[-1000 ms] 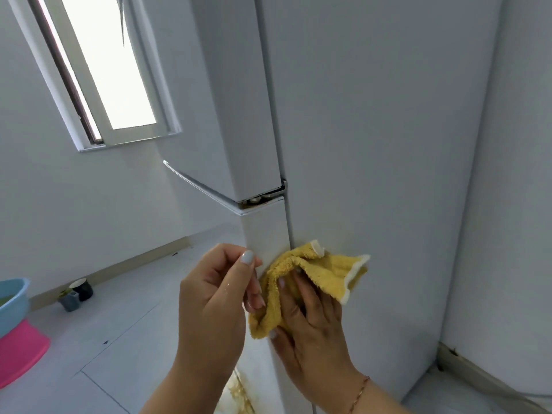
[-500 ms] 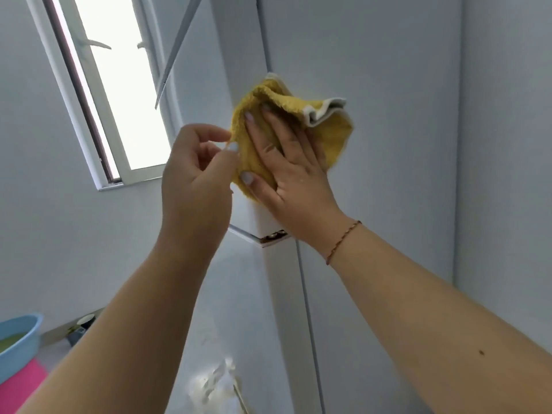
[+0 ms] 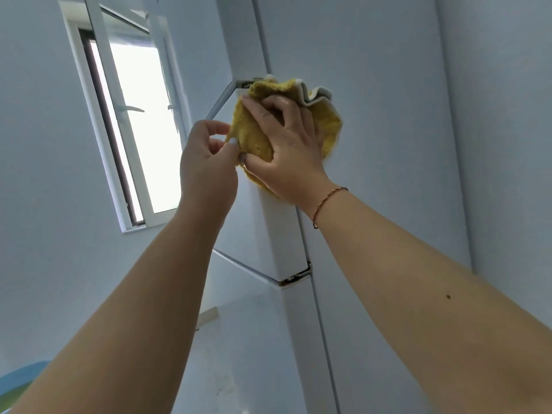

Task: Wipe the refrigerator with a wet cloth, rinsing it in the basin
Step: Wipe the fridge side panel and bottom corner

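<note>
White walls (image 3: 35,204); white-framed window (image 3: 131,121) left of the fingers, bright daylight through it; pale floor (image 3: 233,369) far below them.

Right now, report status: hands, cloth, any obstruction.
Right hand presses yellow cloth against refrigerator corner, near top. Left hand pinches cloth's lower edge. Nothing in the way.
</note>
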Action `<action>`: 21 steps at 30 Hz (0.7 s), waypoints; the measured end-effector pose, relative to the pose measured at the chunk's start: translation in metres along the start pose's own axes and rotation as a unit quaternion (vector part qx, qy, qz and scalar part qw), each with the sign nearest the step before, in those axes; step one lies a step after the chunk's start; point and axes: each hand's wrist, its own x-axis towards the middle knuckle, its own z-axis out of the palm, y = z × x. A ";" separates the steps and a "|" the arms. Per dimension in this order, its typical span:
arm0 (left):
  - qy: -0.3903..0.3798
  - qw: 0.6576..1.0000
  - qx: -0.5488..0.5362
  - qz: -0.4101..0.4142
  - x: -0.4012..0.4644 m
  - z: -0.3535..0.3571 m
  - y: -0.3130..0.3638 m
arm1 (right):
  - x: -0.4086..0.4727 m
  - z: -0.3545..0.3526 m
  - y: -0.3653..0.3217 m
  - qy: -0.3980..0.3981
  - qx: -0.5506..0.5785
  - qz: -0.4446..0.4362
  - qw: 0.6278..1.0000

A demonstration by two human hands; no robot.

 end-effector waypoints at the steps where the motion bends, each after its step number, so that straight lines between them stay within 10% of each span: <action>1: -0.006 1.000 -0.004 -0.006 -0.004 -0.002 -0.004 | -0.008 0.002 0.000 -0.005 0.005 0.001 1.000; 21: -0.164 0.951 0.140 -0.222 -0.209 -0.022 -0.128 | -0.318 0.035 -0.002 -0.110 -0.018 0.107 0.988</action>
